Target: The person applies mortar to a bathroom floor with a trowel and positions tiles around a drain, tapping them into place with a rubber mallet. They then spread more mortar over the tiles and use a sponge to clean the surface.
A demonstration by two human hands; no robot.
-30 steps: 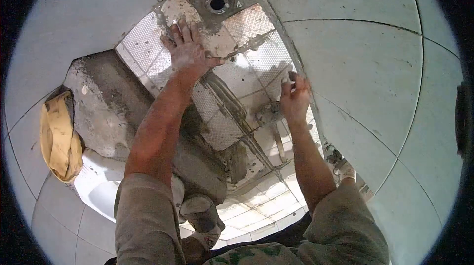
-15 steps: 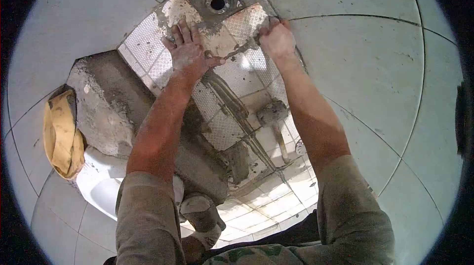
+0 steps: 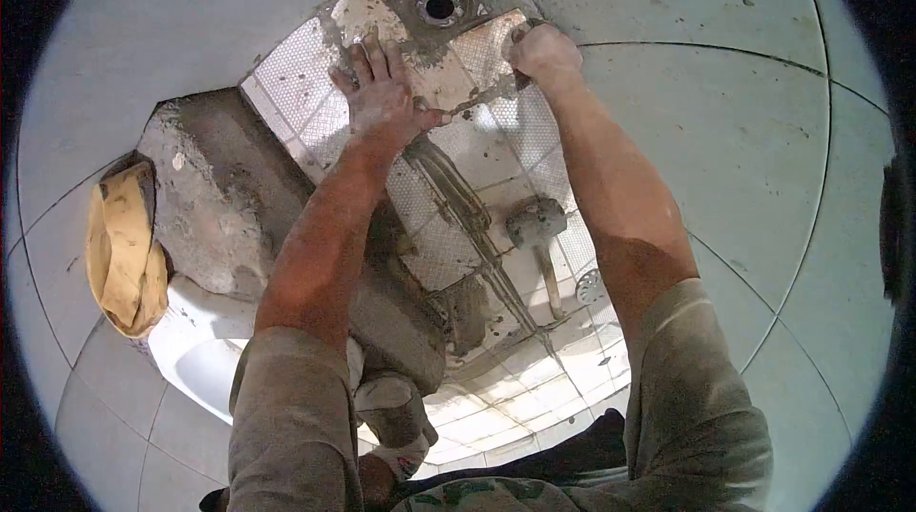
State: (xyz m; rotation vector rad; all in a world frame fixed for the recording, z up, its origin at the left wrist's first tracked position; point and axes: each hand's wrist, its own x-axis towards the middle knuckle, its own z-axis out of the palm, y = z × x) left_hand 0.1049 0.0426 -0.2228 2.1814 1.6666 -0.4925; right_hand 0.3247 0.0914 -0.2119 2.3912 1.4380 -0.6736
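My left hand (image 3: pixel 382 104) lies with spread fingers on the small-patterned tiles (image 3: pixel 291 63), its thumb reaching toward a mortar-smeared joint. At the right edge of the tiled strip, my right hand (image 3: pixel 548 56) is closed, with something dark grey at its fingertips that I cannot make out. Between the hands, the joint (image 3: pixel 487 94) is dark with wet-looking mortar. Just beyond both hands is a round drain hole (image 3: pixel 440 6) in a grey, unfinished patch. Below the right hand, a mallet (image 3: pixel 536 222) with a dark head and pale handle lies on the tiles.
A rough concrete ledge (image 3: pixel 205 197) runs along the left, with a yellow cloth-like bundle (image 3: pixel 129 250) and a white ceramic fixture (image 3: pixel 196 340) beside it. Long grey streaks (image 3: pixel 458 197) cross the tiles. A round drain cover (image 3: pixel 589 285) sits near my right forearm. Large pale tiles surround everything.
The whole view has shifted slightly. My right hand has slid a little farther away along the tile edge; my left hand stays pressed in the same spot.
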